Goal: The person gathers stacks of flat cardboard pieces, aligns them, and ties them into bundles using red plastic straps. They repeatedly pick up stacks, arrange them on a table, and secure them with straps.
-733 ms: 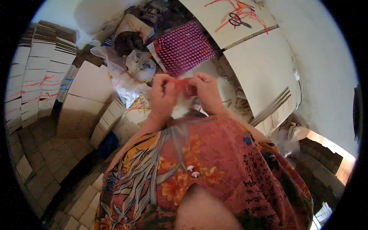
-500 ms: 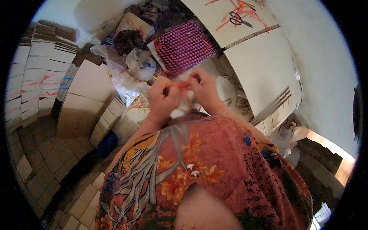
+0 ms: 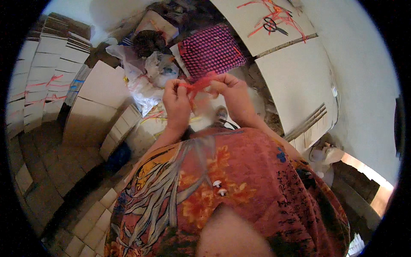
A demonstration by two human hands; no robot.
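Clearly, thumb and fingers of the left hand [image 3: 176, 99] and the right hand [image 3: 234, 93] are closed on a red strip [image 3: 199, 84], which spans the gap between them, in front of the patterned garment [image 3: 239, 167]. Just beyond lies a pink-and-black cloth [image 3: 214, 50], with a clear plastic bag [image 3: 162, 70] to its left. Farther off, at upper right, black-handled scissors [image 3: 281, 31] rest among more red strips [image 3: 256, 30] on a pale surface [image 3: 242, 19].

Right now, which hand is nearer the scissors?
The right. In the head view, the right hand is below and to the left of the scissors; the left hand is also below them but farther to the left.
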